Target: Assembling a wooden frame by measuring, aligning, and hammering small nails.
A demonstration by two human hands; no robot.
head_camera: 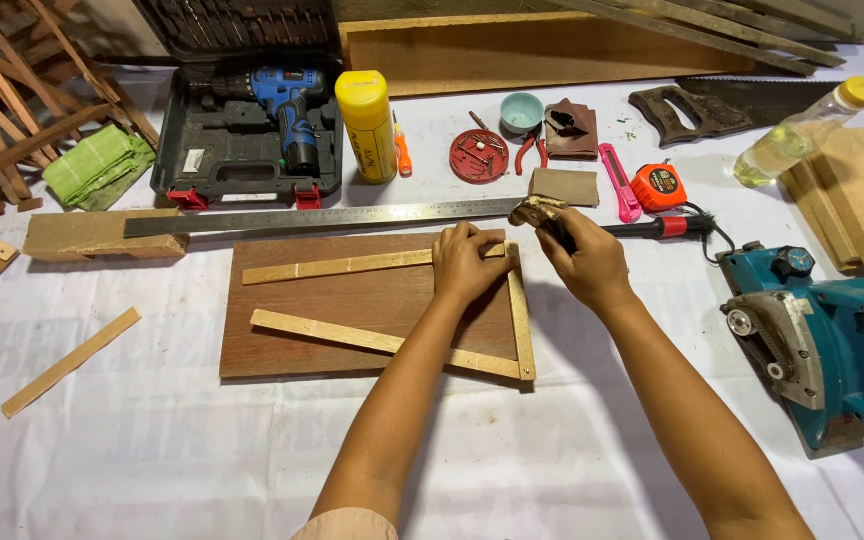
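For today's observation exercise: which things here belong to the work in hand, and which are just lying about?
In use:
left hand pressing the wooden strips
right hand holding a hammer
brown board underneath

Lying about:
cordless drill in its case
yellow bottle
steel ruler
tape measure
hand saw
electric planer

Board (352,300): centre of table (152,450), three wood strips (372,341) on it, joined at its right end. Left hand (464,265) on the strips' upper corner; right hand (592,265) just right of it, holding what may be a hammer (542,212). Steel rule (322,216): behind board, left end on a block (82,235). Drill case (247,130): behind rule. Cylindrical container (366,125): right of case. Tape measure (660,187): behind right hand. Power planer (832,345): far right. Loose strip (70,362): left of board.
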